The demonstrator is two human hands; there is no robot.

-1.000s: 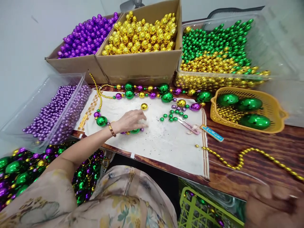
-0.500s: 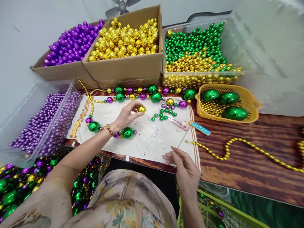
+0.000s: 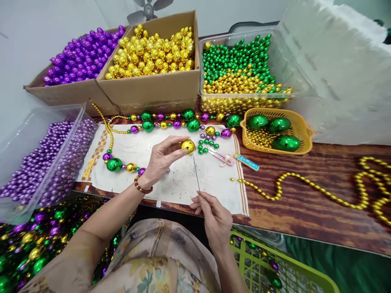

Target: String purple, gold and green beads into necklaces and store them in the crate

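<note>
My left hand (image 3: 163, 159) pinches a shiny gold bead (image 3: 187, 147) between thumb and fingertips above the white cloth (image 3: 180, 179). My right hand (image 3: 214, 215) holds the lower end of a long thin needle (image 3: 196, 173) between thumb and fingers. Its tip points up towards the gold bead, a little below it; whether they touch I cannot tell. Several small green beads (image 3: 209, 142) lie on the cloth just right of the gold bead. Pink-handled snips (image 3: 221, 156) lie beside them. Part of a bead strand with a large green bead (image 3: 114, 164) is hidden behind my left hand.
Boxes of purple beads (image 3: 82, 57) and gold beads (image 3: 152, 51) stand at the back. Tubs hold green and gold beads (image 3: 235, 61) and lilac beads (image 3: 45, 158). A yellow basket (image 3: 276, 150) and a gold bead chain (image 3: 317, 191) are at right; a green crate (image 3: 293, 264) sits below.
My right hand has moved left, and the needle has swung from slanting right to pointing up-left under the gold bead. The bead in my left hand is slightly lower. The view has shifted.
</note>
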